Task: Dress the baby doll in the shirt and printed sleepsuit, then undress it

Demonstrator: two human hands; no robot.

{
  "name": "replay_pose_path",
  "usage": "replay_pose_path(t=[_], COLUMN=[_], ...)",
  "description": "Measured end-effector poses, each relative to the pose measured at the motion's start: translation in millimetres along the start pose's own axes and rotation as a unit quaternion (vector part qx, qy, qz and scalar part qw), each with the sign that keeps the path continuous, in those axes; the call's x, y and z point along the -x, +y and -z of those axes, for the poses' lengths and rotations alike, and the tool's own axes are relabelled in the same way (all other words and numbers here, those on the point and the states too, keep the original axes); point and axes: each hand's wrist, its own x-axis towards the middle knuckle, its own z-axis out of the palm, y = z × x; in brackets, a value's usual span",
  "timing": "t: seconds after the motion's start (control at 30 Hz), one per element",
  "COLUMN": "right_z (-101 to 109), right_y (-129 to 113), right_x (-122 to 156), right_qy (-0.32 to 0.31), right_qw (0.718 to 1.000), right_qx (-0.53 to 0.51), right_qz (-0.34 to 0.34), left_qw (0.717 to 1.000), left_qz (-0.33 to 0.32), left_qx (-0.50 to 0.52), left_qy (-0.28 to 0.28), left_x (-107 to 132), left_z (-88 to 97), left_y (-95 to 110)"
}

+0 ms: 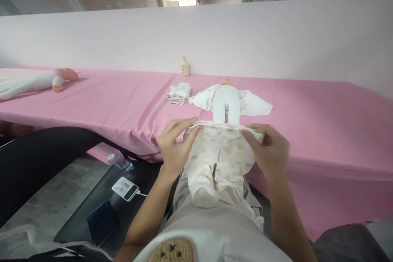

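A pair of small baby pants (219,155), white with a pale print, is stretched out by its waistband in front of me. My left hand (176,143) pinches one end of the waistband between thumb and fingers. At the other end, my right hand (270,147) grips the band the same way. The pant legs hang down toward my lap. Just beyond the waistband lies a baby doll (227,100) on its back, legs toward me, with white cloth (256,104) spread under it.
Folded cloths (179,93) lie left of the doll on the pink-covered table (123,102). A pump bottle (185,66) stands by the wall. Another doll (33,82) is far left. A black chair (82,196) holds a water bottle (120,162), white device (125,188) and dark phone-like object (102,223).
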Motion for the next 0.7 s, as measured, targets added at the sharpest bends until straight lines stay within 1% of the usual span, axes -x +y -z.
replay_pose_path(t=[0.07, 0.1, 0.17, 0.23, 0.27, 0.33, 0.4, 0.47, 0.53, 0.6, 0.63, 0.7], right_z=[3.7, 5.5, 7.6, 6.9, 5.8, 3.6, 2.8, 3.7, 5.0, 4.6, 3.0, -3.2], right_y=[-9.4, -12.0, -12.5, -8.6, -6.7, -6.1, -12.4, -23.7, -34.3, -37.3, -35.0, -23.9], right_x=[-1.8, -1.1, 1.0, 0.8, -1.1, -8.7, -19.7, -30.4, -37.0, -38.7, -38.6, -39.6], right_qy=[0.03, 0.034, 0.03, 0.032, 0.038, 0.062, 0.098, 0.141, 0.172, 0.172, 0.156, 0.106], right_qw=[0.999, 0.999, 0.999, 0.999, 0.999, 0.997, 0.992, 0.985, 0.98, 0.981, 0.984, 0.993], right_qx=[-0.034, -0.04, -0.037, -0.011, 0.01, 0.053, 0.077, 0.079, 0.066, 0.045, 0.035, 0.021], right_qz=[-0.003, -0.007, -0.019, -0.023, -0.019, 0.0, 0.028, 0.056, 0.076, 0.08, 0.074, 0.05], left_qw=[1.0, 1.0, 0.999, 0.998, 0.997, 0.998, 0.999, 0.998, 0.997, 0.997, 0.997, 0.997], left_qz=[-0.011, -0.01, 0.006, 0.021, 0.023, 0.01, -0.014, -0.032, -0.038, -0.036, -0.032, -0.02], left_qx=[0.004, 0.011, 0.033, 0.052, 0.056, 0.053, 0.05, 0.052, 0.059, 0.069, 0.074, 0.075], left_qy=[0.017, 0.014, -0.011, -0.04, -0.046, -0.035, -0.013, 0.004, 0.015, 0.023, 0.022, 0.009], left_x=[-6.3, -7.1, -6.3, -6.8, -8.8, -17.2, -29.6, -41.3, -47.1, -45.6, -43.1, -38.0], left_z=[1.7, 2.7, 3.5, 1.5, -0.4, -5.1, -8.8, -9.7, -7.6, -4.8, -4.5, -7.8], left_y=[7.0, 9.8, 12.2, 11.0, 9.8, 8.5, 10.0, 14.0, 17.6, 17.1, 14.5, 4.6])
